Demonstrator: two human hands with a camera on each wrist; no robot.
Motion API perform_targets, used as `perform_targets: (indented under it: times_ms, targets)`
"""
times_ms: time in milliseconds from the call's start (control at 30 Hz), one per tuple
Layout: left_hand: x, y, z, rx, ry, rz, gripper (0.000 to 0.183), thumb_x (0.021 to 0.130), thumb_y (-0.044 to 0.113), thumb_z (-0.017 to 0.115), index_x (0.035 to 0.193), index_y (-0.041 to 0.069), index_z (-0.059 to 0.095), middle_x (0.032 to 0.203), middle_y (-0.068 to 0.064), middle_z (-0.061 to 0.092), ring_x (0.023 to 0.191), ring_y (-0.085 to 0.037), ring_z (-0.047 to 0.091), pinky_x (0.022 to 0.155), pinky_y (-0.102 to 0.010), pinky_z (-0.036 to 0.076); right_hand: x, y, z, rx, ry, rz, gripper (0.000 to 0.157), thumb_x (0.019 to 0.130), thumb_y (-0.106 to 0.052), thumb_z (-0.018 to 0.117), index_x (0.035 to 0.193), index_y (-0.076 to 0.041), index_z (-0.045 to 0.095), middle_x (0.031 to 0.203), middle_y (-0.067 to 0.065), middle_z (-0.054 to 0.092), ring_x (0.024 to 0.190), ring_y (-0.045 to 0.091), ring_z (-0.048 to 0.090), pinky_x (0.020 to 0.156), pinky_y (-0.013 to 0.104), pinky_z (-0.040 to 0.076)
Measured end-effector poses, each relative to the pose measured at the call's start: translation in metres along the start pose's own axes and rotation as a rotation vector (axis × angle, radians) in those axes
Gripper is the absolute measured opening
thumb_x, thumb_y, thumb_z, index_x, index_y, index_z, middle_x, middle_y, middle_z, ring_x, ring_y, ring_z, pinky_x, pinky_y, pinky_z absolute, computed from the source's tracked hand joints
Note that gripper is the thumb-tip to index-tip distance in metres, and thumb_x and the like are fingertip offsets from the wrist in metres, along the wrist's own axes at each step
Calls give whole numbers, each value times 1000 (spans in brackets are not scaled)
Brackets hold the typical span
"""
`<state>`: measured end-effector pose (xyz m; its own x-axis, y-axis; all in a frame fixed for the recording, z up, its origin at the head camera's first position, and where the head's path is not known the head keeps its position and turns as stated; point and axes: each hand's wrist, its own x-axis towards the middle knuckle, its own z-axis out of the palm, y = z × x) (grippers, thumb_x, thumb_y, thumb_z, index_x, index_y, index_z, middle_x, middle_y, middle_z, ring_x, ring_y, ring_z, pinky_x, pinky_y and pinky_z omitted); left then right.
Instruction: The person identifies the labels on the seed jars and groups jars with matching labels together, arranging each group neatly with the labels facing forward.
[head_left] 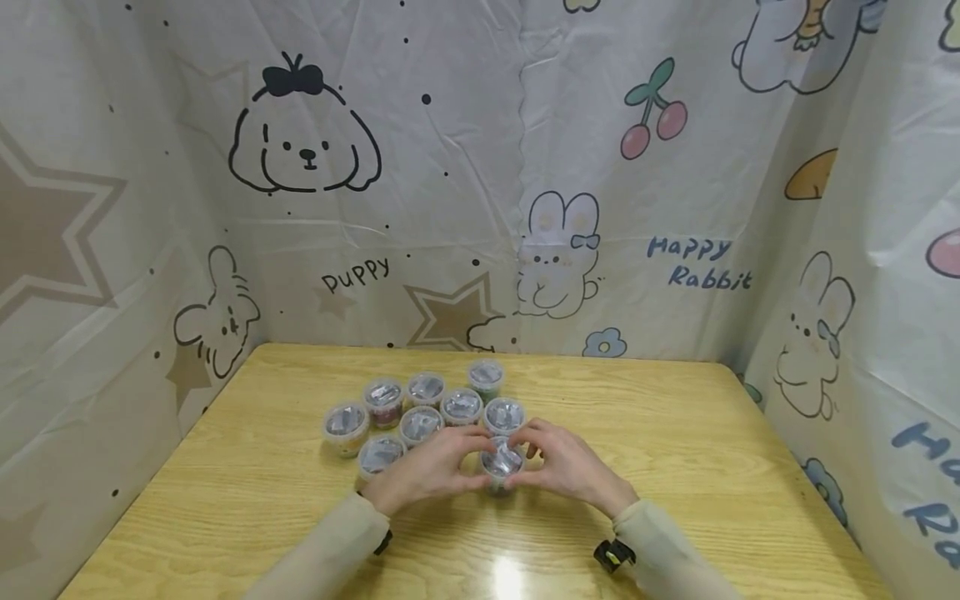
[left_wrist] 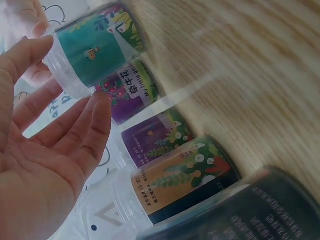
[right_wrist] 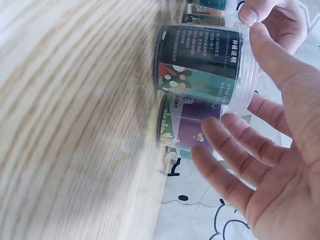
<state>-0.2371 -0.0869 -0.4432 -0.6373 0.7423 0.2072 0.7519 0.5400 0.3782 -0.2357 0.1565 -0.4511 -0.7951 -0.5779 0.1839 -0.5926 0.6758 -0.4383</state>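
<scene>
A small round jar (head_left: 501,460) with a clear lid and a teal label stands at the front right of a cluster of similar jars. My left hand (head_left: 435,468) holds its lid from the left between thumb and fingers. From the right, my right hand (head_left: 572,468) grips the same lid. Close up, the teal label (left_wrist: 100,47) shows a bee, and the left thumb lies at the lid's edge. On the other side a dark panel of printed text (right_wrist: 200,55) shows. The right hand's lower fingers spread beside a purple jar (right_wrist: 190,120) behind it.
Several more lidded jars stand to the left and behind, among them a far one (head_left: 486,377), a leftmost one (head_left: 346,427) and one by the left wrist (head_left: 380,457). The wooden table (head_left: 675,467) meets a printed cloth (head_left: 450,167) at its back and sides.
</scene>
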Motion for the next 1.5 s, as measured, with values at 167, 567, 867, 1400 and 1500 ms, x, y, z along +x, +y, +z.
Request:
perform_targets:
  times_ms: [167,567,867,1400,1500]
  targets:
    - [2,-1,2,-42,-26,-59,48,83,30,79,124,11,63,122,-1,67,105,-10,64,89,-23,54,-1,0,1,-14,-6,32,55,72,-62,75,109,-23,65,105,-9,66,88,10,63,72,20,50]
    - [1,-3,6,-151,11,-168,31,79,28,83,100,16,63,100,6,68,93,-10,65,78,-21,53,-4,-3,5,96,27,-35,31,81,-48,75,93,-24,59,93,-9,68,84,11,66,71,21,54]
    - [-3,-1,1,-202,172,-130,31,77,27,84,88,19,56,89,8,59,82,-13,58,72,-23,53,-1,-6,0,200,76,-80,24,88,-42,70,97,-22,60,96,-9,68,89,9,66,73,28,57]
    - [1,5,-8,-329,336,-188,30,83,25,80,95,17,54,96,4,54,96,-13,61,84,-30,57,9,-9,-3,239,235,-165,33,92,-24,70,120,-10,59,106,-2,63,103,17,65,84,32,57]
    - [4,8,-7,-300,379,-195,30,83,27,79,96,18,54,98,5,55,96,-12,59,82,-28,57,11,-11,-3,226,286,-159,33,88,-23,73,115,-10,58,108,0,63,108,20,64,87,35,57]
